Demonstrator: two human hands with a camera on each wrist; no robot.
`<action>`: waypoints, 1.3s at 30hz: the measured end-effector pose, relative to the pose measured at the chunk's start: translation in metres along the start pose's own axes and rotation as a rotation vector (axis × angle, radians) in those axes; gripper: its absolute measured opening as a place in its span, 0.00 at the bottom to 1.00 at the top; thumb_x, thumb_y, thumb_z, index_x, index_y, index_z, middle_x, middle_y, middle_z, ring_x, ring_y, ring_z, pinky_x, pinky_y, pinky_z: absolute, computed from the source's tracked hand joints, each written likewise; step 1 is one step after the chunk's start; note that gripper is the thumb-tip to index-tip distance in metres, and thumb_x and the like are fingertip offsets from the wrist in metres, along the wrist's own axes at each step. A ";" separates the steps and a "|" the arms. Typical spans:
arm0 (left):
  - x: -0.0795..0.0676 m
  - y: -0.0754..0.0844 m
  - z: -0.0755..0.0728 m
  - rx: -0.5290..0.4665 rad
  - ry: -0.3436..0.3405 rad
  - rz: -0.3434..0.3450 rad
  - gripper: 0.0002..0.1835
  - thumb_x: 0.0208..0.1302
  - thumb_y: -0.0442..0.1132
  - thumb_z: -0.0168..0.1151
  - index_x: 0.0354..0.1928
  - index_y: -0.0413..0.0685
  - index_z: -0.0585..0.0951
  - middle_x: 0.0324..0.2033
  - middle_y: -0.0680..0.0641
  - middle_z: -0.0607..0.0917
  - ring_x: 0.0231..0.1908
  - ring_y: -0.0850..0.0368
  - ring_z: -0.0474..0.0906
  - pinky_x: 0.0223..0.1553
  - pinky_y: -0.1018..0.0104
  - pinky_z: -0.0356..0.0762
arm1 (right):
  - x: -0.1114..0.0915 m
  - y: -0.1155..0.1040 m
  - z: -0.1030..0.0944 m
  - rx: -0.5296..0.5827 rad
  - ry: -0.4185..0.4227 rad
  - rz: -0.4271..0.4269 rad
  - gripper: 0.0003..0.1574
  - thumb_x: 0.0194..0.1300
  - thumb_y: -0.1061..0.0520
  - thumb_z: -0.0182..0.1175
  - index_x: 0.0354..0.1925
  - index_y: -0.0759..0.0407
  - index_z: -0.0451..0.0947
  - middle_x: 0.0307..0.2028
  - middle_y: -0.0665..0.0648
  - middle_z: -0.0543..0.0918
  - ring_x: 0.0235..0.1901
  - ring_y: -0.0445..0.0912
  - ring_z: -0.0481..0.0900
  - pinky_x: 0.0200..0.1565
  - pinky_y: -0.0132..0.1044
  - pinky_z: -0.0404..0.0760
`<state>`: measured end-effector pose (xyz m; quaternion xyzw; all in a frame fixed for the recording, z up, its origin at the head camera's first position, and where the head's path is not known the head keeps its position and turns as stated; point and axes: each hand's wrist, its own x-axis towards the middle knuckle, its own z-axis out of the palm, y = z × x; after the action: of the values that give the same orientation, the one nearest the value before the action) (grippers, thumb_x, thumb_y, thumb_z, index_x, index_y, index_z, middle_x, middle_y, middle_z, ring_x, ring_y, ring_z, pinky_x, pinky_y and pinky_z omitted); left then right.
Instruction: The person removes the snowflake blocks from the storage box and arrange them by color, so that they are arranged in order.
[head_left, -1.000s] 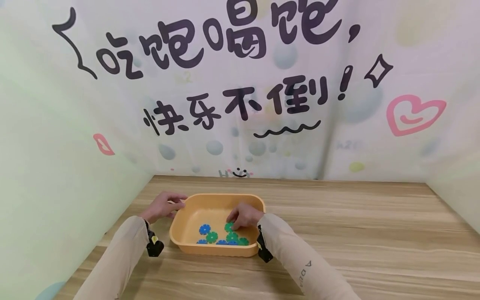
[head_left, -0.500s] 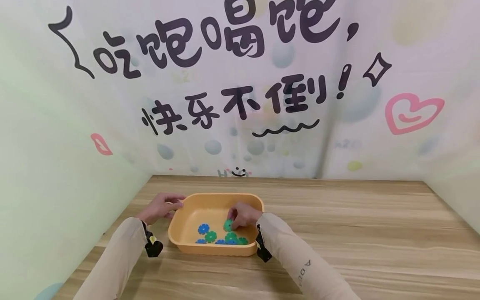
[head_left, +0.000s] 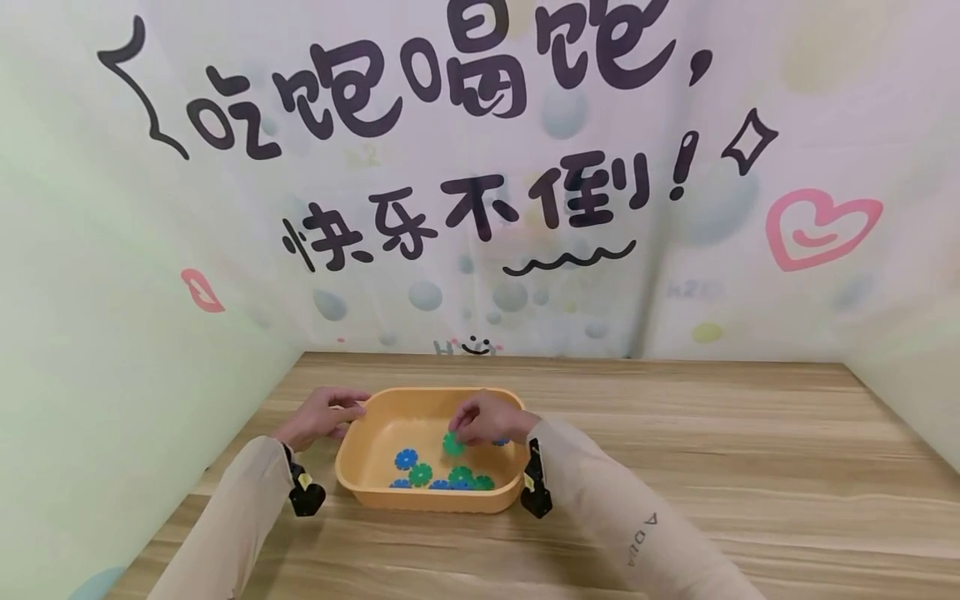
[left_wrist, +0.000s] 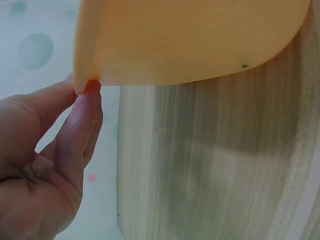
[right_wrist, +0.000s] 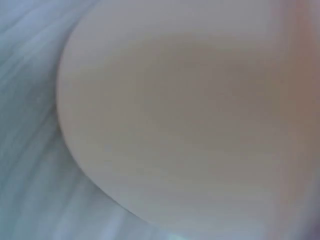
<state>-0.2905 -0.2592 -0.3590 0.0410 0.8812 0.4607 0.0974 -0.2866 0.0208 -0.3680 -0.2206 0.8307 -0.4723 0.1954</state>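
Observation:
A yellow-orange plastic basin (head_left: 382, 498) stands on the table in the head view. My left hand (head_left: 321, 414) pinches its left rim; in the left wrist view the thumb and fingers (left_wrist: 82, 117) of that hand close on the rim's edge. Over the basin's right half, my right hand (head_left: 483, 418) pinches a green snowflake disc (head_left: 452, 443) at its fingertips. Below lie several more discs, among them a blue disc (head_left: 406, 459) and a green disc (head_left: 421, 475). Another blue piece (head_left: 501, 442) shows under the right wrist. The right wrist view is blurred, filled by the basin's wall (right_wrist: 165, 125).
The wood-grain table (head_left: 690, 467) extends to the right of the basin. Behind it hangs a printed cloth (head_left: 420, 317) with dark lettering, and a pale side wall (head_left: 112, 375) rises at left.
My right hand has risen slightly with the green snowflake disc, lifting it off the basin floor, and its forearm has swung right. The left hand keeps its hold on the rim.

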 end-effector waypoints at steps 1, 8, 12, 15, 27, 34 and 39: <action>0.000 0.000 0.000 0.001 0.001 -0.002 0.20 0.61 0.34 0.54 0.55 0.32 0.70 0.37 0.42 0.75 0.28 0.58 0.75 0.30 0.64 0.80 | -0.002 -0.003 -0.003 0.019 -0.002 -0.010 0.04 0.54 0.68 0.58 0.31 0.66 0.78 0.24 0.54 0.76 0.25 0.42 0.75 0.34 0.37 0.80; 0.000 -0.001 0.000 -0.008 -0.006 0.001 0.21 0.61 0.34 0.54 0.55 0.32 0.69 0.38 0.41 0.75 0.29 0.58 0.75 0.31 0.63 0.80 | -0.021 -0.012 -0.028 -0.012 0.035 -0.055 0.05 0.55 0.64 0.60 0.33 0.63 0.80 0.27 0.54 0.80 0.27 0.42 0.78 0.37 0.41 0.80; 0.000 -0.001 -0.001 -0.015 -0.007 0.009 0.21 0.61 0.33 0.54 0.55 0.31 0.69 0.38 0.41 0.75 0.30 0.58 0.75 0.31 0.63 0.80 | -0.031 -0.011 -0.044 0.014 0.043 -0.057 0.06 0.56 0.63 0.60 0.35 0.63 0.80 0.30 0.54 0.80 0.30 0.43 0.78 0.39 0.41 0.79; 0.001 0.000 -0.001 -0.015 -0.012 0.016 0.20 0.61 0.33 0.53 0.55 0.31 0.70 0.38 0.40 0.75 0.30 0.57 0.76 0.31 0.62 0.80 | -0.037 -0.009 -0.056 0.046 0.053 -0.054 0.07 0.57 0.63 0.58 0.36 0.63 0.80 0.32 0.54 0.80 0.32 0.44 0.78 0.41 0.41 0.78; 0.001 0.004 -0.001 0.013 -0.015 -0.003 0.20 0.62 0.33 0.53 0.55 0.32 0.70 0.38 0.41 0.74 0.30 0.57 0.75 0.31 0.62 0.80 | -0.060 0.025 -0.103 0.070 0.180 -0.057 0.10 0.57 0.66 0.57 0.39 0.71 0.78 0.32 0.58 0.81 0.30 0.43 0.78 0.40 0.42 0.79; 0.001 0.002 0.000 0.012 -0.010 -0.012 0.20 0.61 0.34 0.55 0.55 0.33 0.70 0.39 0.41 0.75 0.30 0.57 0.75 0.32 0.63 0.79 | -0.062 0.060 -0.099 0.078 0.226 0.021 0.10 0.56 0.66 0.58 0.38 0.70 0.78 0.32 0.57 0.81 0.31 0.43 0.78 0.40 0.40 0.79; -0.001 0.002 0.001 0.001 -0.010 -0.004 0.20 0.61 0.34 0.54 0.55 0.32 0.70 0.39 0.41 0.75 0.31 0.57 0.75 0.32 0.62 0.79 | -0.054 0.078 -0.081 0.042 0.244 0.045 0.08 0.55 0.68 0.59 0.35 0.70 0.80 0.31 0.57 0.81 0.28 0.41 0.76 0.33 0.35 0.80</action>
<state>-0.2897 -0.2578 -0.3580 0.0417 0.8809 0.4601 0.1026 -0.2994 0.1423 -0.3907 -0.1385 0.8429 -0.5086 0.1080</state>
